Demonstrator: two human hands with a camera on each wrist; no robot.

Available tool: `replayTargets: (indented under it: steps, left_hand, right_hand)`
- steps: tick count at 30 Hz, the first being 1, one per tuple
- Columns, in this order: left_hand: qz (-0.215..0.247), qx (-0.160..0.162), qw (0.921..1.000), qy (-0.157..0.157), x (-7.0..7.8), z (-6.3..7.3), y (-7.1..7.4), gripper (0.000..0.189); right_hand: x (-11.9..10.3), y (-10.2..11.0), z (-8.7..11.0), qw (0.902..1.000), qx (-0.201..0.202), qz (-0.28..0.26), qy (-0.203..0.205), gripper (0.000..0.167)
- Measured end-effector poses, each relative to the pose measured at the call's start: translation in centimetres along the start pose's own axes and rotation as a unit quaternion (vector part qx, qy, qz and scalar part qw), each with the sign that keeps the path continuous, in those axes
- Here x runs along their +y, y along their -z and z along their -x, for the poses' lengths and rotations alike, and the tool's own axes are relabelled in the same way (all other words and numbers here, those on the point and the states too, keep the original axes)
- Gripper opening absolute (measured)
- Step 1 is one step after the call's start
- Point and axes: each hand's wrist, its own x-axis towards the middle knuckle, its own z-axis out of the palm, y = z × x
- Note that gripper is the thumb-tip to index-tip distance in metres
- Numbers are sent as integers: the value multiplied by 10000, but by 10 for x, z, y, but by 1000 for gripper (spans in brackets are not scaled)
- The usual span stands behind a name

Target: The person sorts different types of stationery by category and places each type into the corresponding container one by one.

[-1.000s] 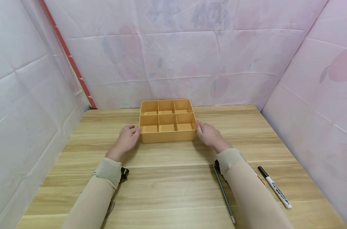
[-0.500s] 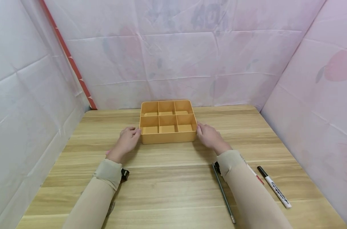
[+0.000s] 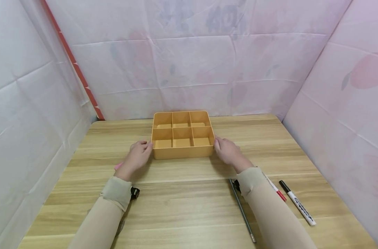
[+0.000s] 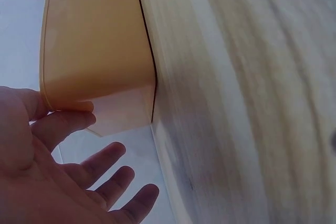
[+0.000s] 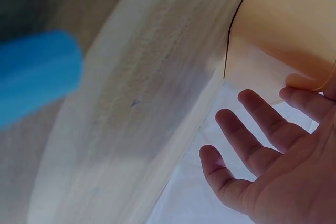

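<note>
A yellow-orange organizer box [image 3: 182,153] with several square compartments sits on the wooden table near its back edge, and the compartments show nothing inside. At its left front corner my left hand [image 3: 138,154] pinches the rim between thumb and index finger. The left wrist view shows that hand's other fingers [image 4: 107,163] spread off the box wall [image 4: 100,35]. On the opposite side my right hand [image 3: 228,151] pinches the right front corner the same way. Its remaining fingers [image 5: 247,145] stand apart from the box in the right wrist view.
Right of the box, near my right sleeve, lie a dark pencil [image 3: 242,211], a red-and-white marker [image 3: 277,190] and a black-capped marker [image 3: 297,203]. A pink object [image 3: 118,166] is mostly hidden behind my left wrist. Cloth-covered walls [image 3: 189,69] enclose the table's back and sides.
The organizer box has slid slightly toward me with both hands keeping their pinch on its corners. More of the pink object and the red marker shows beside my arms.
</note>
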Motion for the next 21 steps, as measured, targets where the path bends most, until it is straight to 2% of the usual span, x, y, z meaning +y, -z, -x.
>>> replayTargets:
  steps: [5, 12, 21]
  left_hand:
    - [-25, -48, 10000, -23, 2, 5, 0, 62]
    - [-132, 130, 9997, -155, 1, 8, 0, 52]
    - [-112, 51, 9999, -38, 6, 17, 0, 53]
  right_hand:
    - [-1, 1, 5, 10000, 35, 11, 56, 56]
    - [-1, -1, 6, 9998, 37, 154, 128, 56]
    - [-3, 0, 17, 9996, -1, 253, 136, 56]
